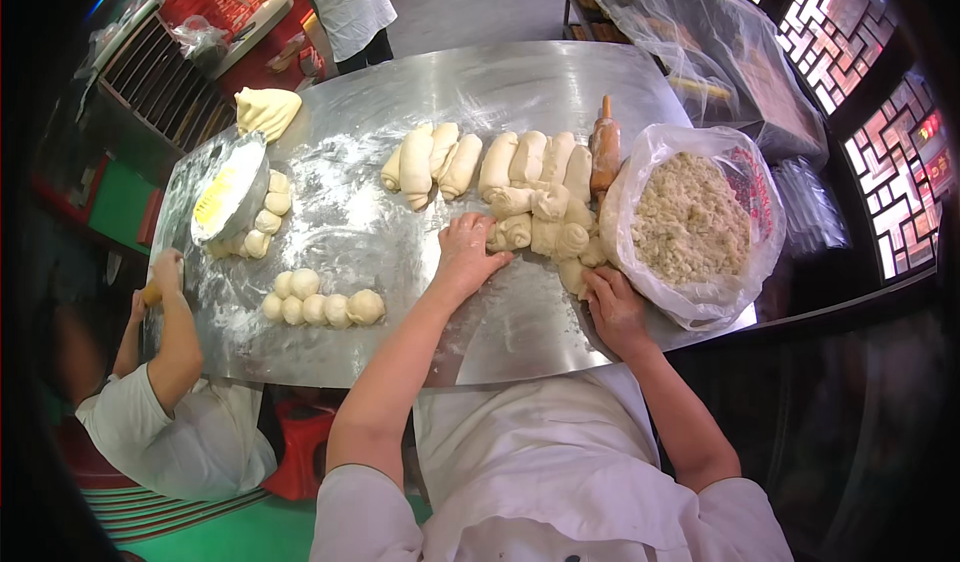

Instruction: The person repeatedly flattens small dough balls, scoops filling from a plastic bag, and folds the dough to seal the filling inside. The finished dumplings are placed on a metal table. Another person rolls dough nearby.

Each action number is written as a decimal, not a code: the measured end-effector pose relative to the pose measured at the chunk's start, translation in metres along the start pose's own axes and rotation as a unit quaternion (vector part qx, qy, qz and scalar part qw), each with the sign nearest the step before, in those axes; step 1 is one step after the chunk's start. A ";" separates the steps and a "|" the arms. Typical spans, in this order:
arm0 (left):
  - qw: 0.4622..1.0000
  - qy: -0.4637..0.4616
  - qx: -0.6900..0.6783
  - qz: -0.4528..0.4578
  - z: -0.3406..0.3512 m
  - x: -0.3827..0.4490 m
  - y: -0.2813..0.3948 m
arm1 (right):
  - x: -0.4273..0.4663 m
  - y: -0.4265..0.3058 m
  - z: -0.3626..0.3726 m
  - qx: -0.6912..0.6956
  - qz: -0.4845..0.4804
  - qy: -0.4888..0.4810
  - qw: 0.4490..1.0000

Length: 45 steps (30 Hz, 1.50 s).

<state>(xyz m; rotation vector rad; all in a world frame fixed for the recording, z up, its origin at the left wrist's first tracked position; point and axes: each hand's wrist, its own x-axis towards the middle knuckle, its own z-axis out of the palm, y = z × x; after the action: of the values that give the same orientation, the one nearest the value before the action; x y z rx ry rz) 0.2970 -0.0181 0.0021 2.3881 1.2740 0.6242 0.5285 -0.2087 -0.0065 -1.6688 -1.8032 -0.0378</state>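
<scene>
My left hand (469,258) rests at the left end of a cluster of short dough rolls (551,228), its fingertips against the nearest roll and its thumb apart. At the cluster's lower right, the fingers of my right hand (619,314) touch a flattened dough piece (572,277); whether they grip it is hidden. Behind the cluster lie several longer dough rolls (529,157), with another group of long rolls (431,160) to their left. A plastic-lined container of crumbly pale filling (690,220) stands just right of my right hand.
A wooden rolling pin (605,149) lies beside the long rolls. Dough balls (322,307), a metal bowl with yellow contents (229,194) and a dough lump (266,114) occupy the steel table's (360,367) left half. A co-worker (172,427) grips a rolling pin at the left edge.
</scene>
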 end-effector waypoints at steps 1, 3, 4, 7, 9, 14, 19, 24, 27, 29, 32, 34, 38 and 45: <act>1.000 0.019 0.000 0.001 0.010 -0.001 0.004 | 0.001 -0.002 -0.001 0.003 -0.001 0.002 1.000; 0.989 -0.017 -0.130 -0.071 0.001 -0.003 0.003 | 0.002 -0.002 -0.004 0.008 -0.004 0.011 1.000; 0.974 -0.036 -0.194 -0.109 -0.006 -0.007 -0.002 | 0.002 0.000 -0.003 0.013 -0.005 0.011 1.000; 0.981 0.035 -0.173 -0.080 -0.036 -0.023 -0.012 | -0.002 0.006 -0.001 0.018 0.000 0.016 1.000; 0.979 0.013 -0.170 -0.108 -0.057 -0.027 -0.005 | 0.000 0.007 0.000 0.007 -0.003 0.013 1.000; 0.993 -0.025 -0.110 -0.018 -0.024 -0.036 -0.013 | 0.005 0.002 0.001 0.014 -0.008 0.029 0.999; 0.996 -0.055 -0.052 0.039 -0.054 -0.084 -0.002 | 0.004 0.005 -0.001 0.043 0.011 0.038 0.998; 0.985 -0.128 -0.111 -0.018 -0.062 -0.085 -0.014 | 0.007 0.004 -0.001 0.049 0.012 0.031 0.998; 0.994 -0.081 0.058 0.045 -0.029 -0.077 -0.005 | 0.005 0.003 -0.006 0.059 0.005 0.041 0.997; 0.982 -0.102 0.141 0.066 -0.008 -0.082 0.021 | -0.001 0.005 -0.013 0.075 0.008 0.042 0.996; 0.974 -0.134 0.175 0.059 -0.004 -0.080 0.048 | -0.019 0.007 -0.024 0.089 0.034 0.030 0.995; 0.982 -0.082 0.158 0.064 0.007 -0.068 0.036 | -0.029 0.007 -0.030 0.070 0.060 0.011 0.996; 0.985 -0.068 0.149 0.059 0.010 -0.052 0.030 | -0.017 -0.002 -0.021 -0.041 0.063 0.005 0.997; 0.986 -0.157 -0.037 -0.047 -0.026 -0.072 -0.004 | -0.002 -0.023 -0.012 -0.043 0.070 -0.046 0.996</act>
<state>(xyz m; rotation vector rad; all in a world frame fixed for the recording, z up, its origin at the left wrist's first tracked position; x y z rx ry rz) 0.2446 -0.0743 0.0065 2.2400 1.1948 0.2492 0.5127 -0.2200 0.0110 -1.8828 -1.7691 0.0235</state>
